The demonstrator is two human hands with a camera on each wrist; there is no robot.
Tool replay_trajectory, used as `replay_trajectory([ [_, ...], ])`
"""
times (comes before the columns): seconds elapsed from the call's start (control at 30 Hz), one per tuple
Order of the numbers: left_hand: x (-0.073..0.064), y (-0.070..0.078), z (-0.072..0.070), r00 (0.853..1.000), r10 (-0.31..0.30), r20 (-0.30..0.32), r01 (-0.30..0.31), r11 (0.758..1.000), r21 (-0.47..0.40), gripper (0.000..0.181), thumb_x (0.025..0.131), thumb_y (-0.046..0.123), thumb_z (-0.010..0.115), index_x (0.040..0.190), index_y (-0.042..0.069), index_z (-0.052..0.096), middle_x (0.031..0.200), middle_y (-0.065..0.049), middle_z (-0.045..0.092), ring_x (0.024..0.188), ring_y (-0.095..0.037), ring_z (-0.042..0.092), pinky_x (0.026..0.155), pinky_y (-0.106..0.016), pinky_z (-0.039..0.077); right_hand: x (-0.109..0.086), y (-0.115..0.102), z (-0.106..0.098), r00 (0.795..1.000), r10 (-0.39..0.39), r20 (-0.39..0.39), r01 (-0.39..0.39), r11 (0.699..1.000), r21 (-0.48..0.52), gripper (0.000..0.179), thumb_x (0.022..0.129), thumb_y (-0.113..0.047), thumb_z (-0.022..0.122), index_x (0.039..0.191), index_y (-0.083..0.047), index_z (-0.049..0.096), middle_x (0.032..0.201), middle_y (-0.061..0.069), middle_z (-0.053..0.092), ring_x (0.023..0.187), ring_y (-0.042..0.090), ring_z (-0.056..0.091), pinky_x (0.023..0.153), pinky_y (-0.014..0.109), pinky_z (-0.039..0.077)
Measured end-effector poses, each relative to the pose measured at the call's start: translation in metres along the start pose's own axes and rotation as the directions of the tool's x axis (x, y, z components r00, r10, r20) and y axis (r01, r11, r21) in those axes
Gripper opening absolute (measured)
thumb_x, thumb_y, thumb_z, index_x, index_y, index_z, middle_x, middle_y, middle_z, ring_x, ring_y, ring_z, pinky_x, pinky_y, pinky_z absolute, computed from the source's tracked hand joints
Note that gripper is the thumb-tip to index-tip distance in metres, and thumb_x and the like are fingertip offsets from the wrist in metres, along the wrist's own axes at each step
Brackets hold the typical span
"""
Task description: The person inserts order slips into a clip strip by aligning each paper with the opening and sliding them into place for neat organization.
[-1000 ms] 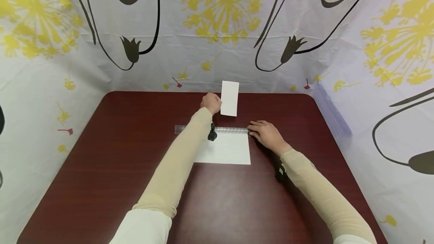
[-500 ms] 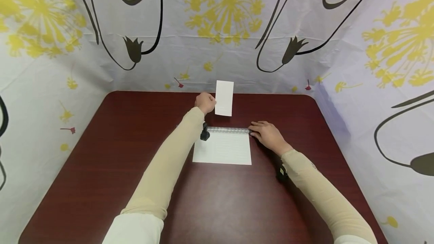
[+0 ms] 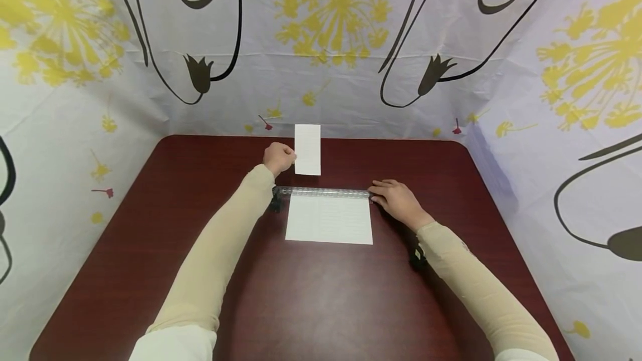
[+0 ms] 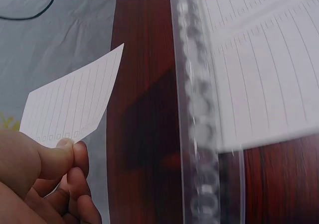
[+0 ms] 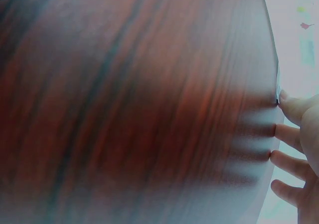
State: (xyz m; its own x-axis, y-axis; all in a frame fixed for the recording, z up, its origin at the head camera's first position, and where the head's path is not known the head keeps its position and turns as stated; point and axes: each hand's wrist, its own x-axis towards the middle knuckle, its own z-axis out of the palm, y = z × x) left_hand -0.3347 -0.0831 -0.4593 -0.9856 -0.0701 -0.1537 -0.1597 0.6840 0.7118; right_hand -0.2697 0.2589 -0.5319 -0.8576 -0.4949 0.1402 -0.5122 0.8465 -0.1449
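Thumb and fingers of my left hand (image 3: 279, 157) pinch a lined loose-leaf sheet (image 3: 307, 149) by its left edge, beyond the binding. In the left wrist view, a row of small printed or punched marks runs along the pinched edge of the sheet (image 4: 72, 99), which bends slightly. A clear plastic ring binding (image 3: 326, 192) lies across the top of white ruled pages (image 3: 328, 219); its rounded rings (image 4: 199, 104) show close up. At the binding's right end rests my right hand (image 3: 396, 199), its fingers extended and apart, fingertips down at the table in the right wrist view.
A dark red wooden table (image 3: 326, 299) with rounded far corners carries everything. White curtains (image 3: 346, 93) printed with yellow flowers and dark stems close in the back and both sides. A dark wrist camera (image 3: 417, 258) sits below my right wrist.
My left hand has moved left with the pinched sheet, uncovering more of the binding and the pages' left side. The right hand has stayed at the binding's right end.
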Motion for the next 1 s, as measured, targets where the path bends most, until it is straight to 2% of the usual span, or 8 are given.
replay_trajectory([
  [0.07, -0.003, -0.006, -0.006, 1.000, -0.010, 0.006, 0.011, 1.000, -0.020, 0.020, 0.097, 0.018, 0.058, 0.088, 0.007, 0.072, 0.110, -0.010, 0.074, 0.098, -0.026, 0.065, 0.088, -0.040, 0.055, 0.000, 0.000, -0.001, 1.000, -0.003, -0.002, 0.003, 1.000, 0.000, 0.037, 0.098, -0.026, 0.062, 0.132, -0.010, 0.064, 0.142, 0.013, 0.059, 0.130, 0.037, 0.056, 0.107, 0.056, 0.045],
  [0.13, -0.004, -0.011, -0.010, 1.000, -0.020, 0.014, 0.020, 0.999, -0.037, 0.020, 0.097, 0.018, 0.059, 0.101, 0.005, 0.074, 0.116, -0.014, 0.073, 0.109, -0.031, 0.065, 0.094, -0.044, 0.055, -0.001, 0.000, -0.001, 1.000, -0.004, -0.004, 0.004, 1.000, -0.002, 0.037, 0.098, -0.026, 0.062, 0.131, -0.010, 0.065, 0.142, 0.013, 0.059, 0.130, 0.037, 0.056, 0.107, 0.056, 0.046],
  [0.2, -0.005, -0.014, -0.014, 0.999, -0.026, 0.022, 0.027, 0.999, -0.046, 0.022, 0.098, 0.018, 0.060, 0.105, 0.003, 0.074, 0.118, -0.015, 0.072, 0.112, -0.032, 0.064, 0.097, -0.045, 0.054, 0.000, 0.000, -0.001, 1.000, -0.004, -0.005, 0.004, 1.000, -0.001, 0.037, 0.098, -0.026, 0.062, 0.131, -0.010, 0.065, 0.142, 0.013, 0.059, 0.130, 0.038, 0.056, 0.106, 0.057, 0.046],
  [0.43, -0.008, -0.026, -0.022, 0.999, -0.024, 0.037, 0.026, 0.998, -0.061, 0.023, 0.097, 0.018, 0.060, 0.101, 0.001, 0.073, 0.122, -0.016, 0.070, 0.112, -0.033, 0.064, 0.097, -0.046, 0.054, 0.000, 0.000, 0.002, 1.000, -0.006, -0.017, 0.006, 1.000, 0.007, 0.037, 0.097, -0.025, 0.063, 0.131, -0.010, 0.065, 0.141, 0.014, 0.059, 0.129, 0.038, 0.056, 0.106, 0.058, 0.045],
  [0.77, -0.014, -0.037, -0.033, 0.999, -0.029, 0.033, 0.031, 0.998, -0.053, 0.023, 0.097, 0.018, 0.060, 0.108, 0.002, 0.073, 0.122, -0.017, 0.070, 0.110, -0.033, 0.064, 0.093, -0.043, 0.054, 0.000, 0.001, 0.003, 1.000, 0.000, -0.016, 0.000, 1.000, 0.004, 0.037, 0.097, -0.026, 0.063, 0.131, -0.011, 0.065, 0.142, 0.013, 0.059, 0.129, 0.037, 0.056, 0.106, 0.058, 0.045],
  [1.0, -0.021, -0.052, -0.042, 0.999, -0.028, 0.047, 0.030, 0.999, -0.036, 0.025, 0.097, 0.020, 0.060, 0.108, 0.002, 0.072, 0.117, -0.020, 0.070, 0.102, -0.031, 0.062, 0.085, -0.038, 0.052, 0.000, 0.001, 0.002, 1.000, -0.002, -0.017, 0.003, 1.000, 0.007, 0.037, 0.097, -0.025, 0.063, 0.131, -0.011, 0.065, 0.142, 0.013, 0.059, 0.129, 0.038, 0.056, 0.106, 0.058, 0.045],
])
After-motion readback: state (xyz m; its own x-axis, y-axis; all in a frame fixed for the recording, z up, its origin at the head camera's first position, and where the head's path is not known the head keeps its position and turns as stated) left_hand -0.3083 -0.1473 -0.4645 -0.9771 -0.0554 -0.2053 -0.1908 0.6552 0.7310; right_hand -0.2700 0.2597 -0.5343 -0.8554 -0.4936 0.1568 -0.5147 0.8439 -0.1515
